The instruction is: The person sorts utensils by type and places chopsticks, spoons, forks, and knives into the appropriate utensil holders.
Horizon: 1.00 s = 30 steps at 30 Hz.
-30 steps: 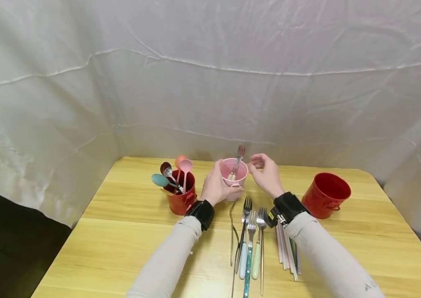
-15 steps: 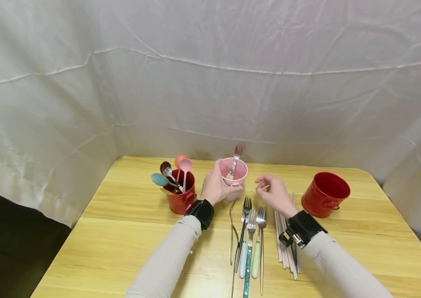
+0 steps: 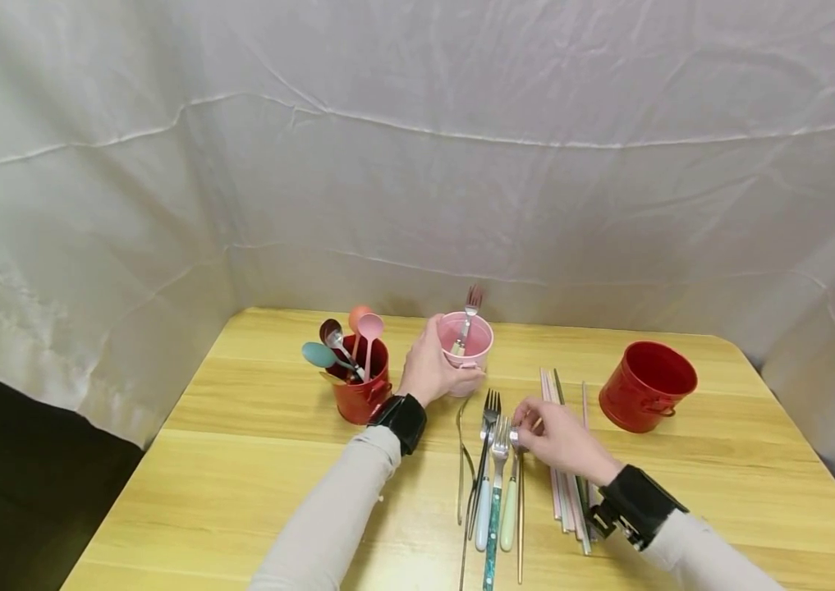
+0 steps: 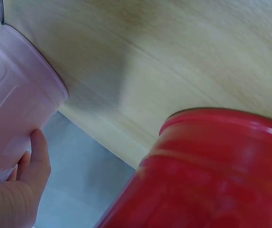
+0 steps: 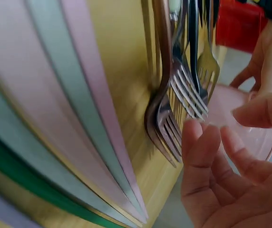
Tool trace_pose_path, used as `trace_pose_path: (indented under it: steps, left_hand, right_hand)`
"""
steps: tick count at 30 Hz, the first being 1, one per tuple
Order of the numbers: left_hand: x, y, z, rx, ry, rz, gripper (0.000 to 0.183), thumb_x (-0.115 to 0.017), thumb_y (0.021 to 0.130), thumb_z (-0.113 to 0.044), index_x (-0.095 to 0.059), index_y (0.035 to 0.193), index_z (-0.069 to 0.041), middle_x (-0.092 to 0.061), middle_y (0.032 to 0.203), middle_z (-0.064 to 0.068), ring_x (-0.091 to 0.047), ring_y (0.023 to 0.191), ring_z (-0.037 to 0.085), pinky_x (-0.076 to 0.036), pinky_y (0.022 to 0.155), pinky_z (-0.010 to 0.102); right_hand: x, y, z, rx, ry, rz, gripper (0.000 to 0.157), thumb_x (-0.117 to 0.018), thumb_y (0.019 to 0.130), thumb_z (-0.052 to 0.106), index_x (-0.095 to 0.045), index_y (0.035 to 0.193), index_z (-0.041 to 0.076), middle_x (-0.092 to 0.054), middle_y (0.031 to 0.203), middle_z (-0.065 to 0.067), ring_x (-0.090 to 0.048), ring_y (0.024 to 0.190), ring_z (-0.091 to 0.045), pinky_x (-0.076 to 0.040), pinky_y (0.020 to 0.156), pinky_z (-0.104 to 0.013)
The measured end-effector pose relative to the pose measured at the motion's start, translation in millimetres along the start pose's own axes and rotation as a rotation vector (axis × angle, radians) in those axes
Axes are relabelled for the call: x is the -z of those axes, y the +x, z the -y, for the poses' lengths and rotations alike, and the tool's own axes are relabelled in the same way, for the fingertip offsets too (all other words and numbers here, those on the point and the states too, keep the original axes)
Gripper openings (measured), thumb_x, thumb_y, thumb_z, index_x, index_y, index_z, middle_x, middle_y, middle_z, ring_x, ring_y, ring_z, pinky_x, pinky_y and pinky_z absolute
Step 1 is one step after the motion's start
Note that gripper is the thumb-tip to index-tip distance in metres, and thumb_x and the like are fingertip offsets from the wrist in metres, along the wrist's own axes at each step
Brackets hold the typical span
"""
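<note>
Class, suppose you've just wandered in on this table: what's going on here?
A person's left hand grips a pink bucket, in which at least one fork stands tines up. The right hand is at the heads of the loose forks on the table, seemingly holding none. Thin pastel sticks lie beside them. A red bucket at the left holds spoons; a second red bucket stands at the right.

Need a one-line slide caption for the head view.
Left hand gripping a pink bucket, right hand at the loose forks beside chopsticks, red buckets on either side.
</note>
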State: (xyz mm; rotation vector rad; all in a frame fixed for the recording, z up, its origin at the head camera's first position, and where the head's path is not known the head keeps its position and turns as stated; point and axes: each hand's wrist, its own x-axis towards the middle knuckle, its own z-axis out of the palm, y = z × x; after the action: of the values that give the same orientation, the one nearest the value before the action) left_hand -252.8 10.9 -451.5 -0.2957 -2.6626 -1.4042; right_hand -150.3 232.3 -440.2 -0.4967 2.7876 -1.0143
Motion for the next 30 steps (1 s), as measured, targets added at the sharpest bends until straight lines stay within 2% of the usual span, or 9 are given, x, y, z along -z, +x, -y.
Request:
trace_pose_path:
  steps: [3, 9, 13, 30]
  left_hand:
    - [-0.4, 0.2, -0.6, 0.003, -0.002, 0.002, 0.105, -0.098, 0.06, -0.033, -0.039, 0.145, -0.019, -0.061, 0.137, 0.009, -0.061, 0.126, 0.026, -0.051, 0.107, 0.044]
    - [-0.9, 0.2, -1.6, 0.003, -0.003, 0.003, 0.104, -0.098, 0.06, -0.032, -0.039, 0.145, -0.018, -0.061, 0.138, 0.01, -0.061, 0.127, 0.026, -0.05, 0.107, 0.044]
    - [-0.2, 0.1, -1.2, 0.001, 0.001, 0.002, 0.104, -0.098, 0.06, -0.033, -0.039, 0.145, -0.019, -0.061, 0.138, 0.009, -0.061, 0.127, 0.026, -0.05, 0.107, 0.045]
    - [1.6, -0.7, -2.4, 0.013, -0.004, 0.005, 0.105, -0.098, 0.06, -0.033, -0.039, 0.145, -0.019, -0.06, 0.139, 0.01, -0.06, 0.128, 0.028, -0.05, 0.108, 0.045]
  right_hand:
    - [-3.0, -10, 1, 0.02, -0.022, 0.053, 0.008, -0.064, 0.089, 0.006, -0.064, 0.096, 0.007, -0.062, 0.079, 0.003, -0.054, 0.066, -0.004, -0.046, 0.058, -0.019]
    - [-8.9, -28, 2, 0.046, -0.015, 0.176, 0.009, -0.065, 0.089, 0.008, -0.065, 0.098, 0.01, -0.061, 0.076, 0.006, -0.05, 0.061, -0.001, -0.045, 0.055, -0.02]
    - [-12.3, -35, 3, 0.058, -0.007, 0.229, 0.009, -0.065, 0.089, 0.007, -0.064, 0.098, 0.011, -0.059, 0.073, 0.007, -0.048, 0.057, 0.0, -0.043, 0.052, -0.021]
    - [-20.9, -33, 3, 0.065, -0.059, 0.183, 0.008, -0.066, 0.088, 0.007, -0.061, 0.089, 0.014, -0.053, 0.068, 0.009, -0.042, 0.058, 0.0, -0.034, 0.052, -0.019]
